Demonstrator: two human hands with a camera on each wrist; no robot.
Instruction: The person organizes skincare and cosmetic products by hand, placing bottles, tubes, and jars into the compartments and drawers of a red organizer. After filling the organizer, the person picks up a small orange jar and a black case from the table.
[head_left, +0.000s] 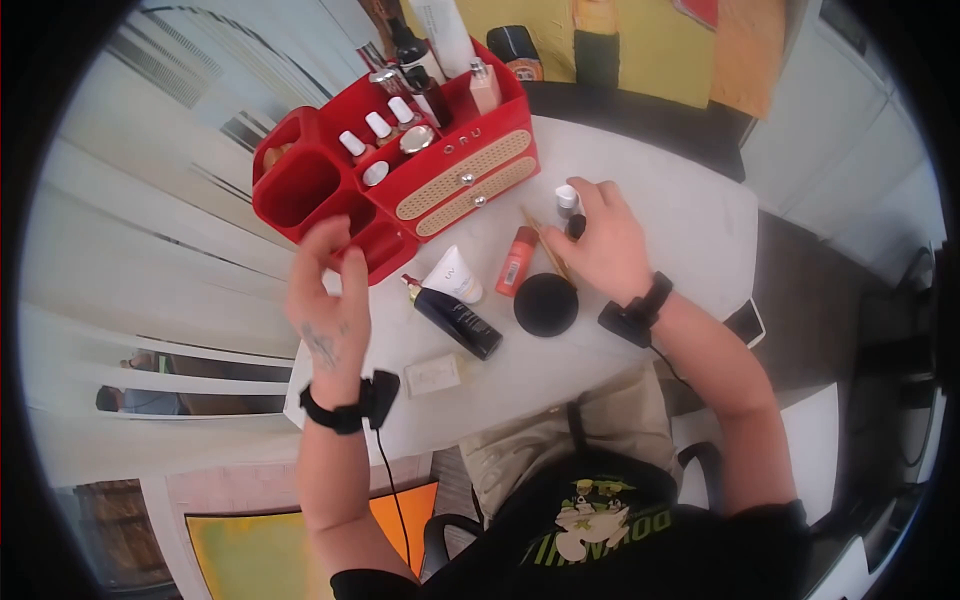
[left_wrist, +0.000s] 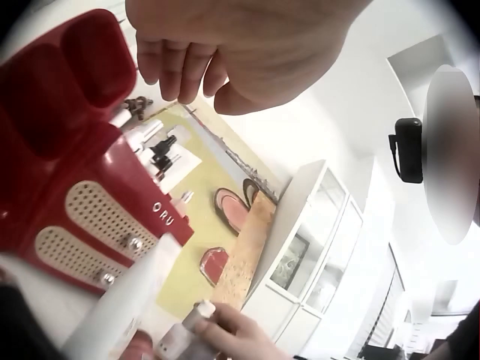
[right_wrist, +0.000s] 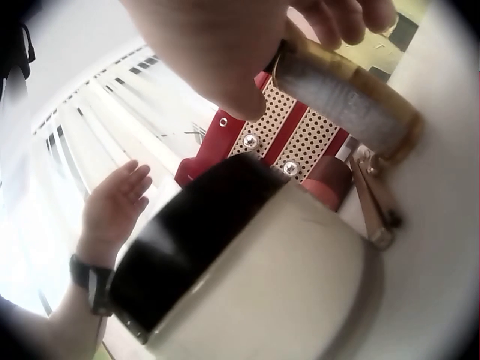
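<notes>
My left hand hovers empty by the front left compartment of the red organizer, its fingers loosely bent. In the left wrist view the same hand holds nothing. My right hand reaches around two small bottles: a white-capped bottle and, nearer the thumb, a black-capped one. The right wrist view shows an amber bottle with a pale label, its dark neck between thumb and fingers; I cannot tell whether they grip it. A black-lidded white jar stands close by.
A coral bottle, thin tan sticks, a white tube, a dark bottle and a pale box lie about the white table. Nail polishes and taller bottles fill the organizer's back. Curtains border the left side.
</notes>
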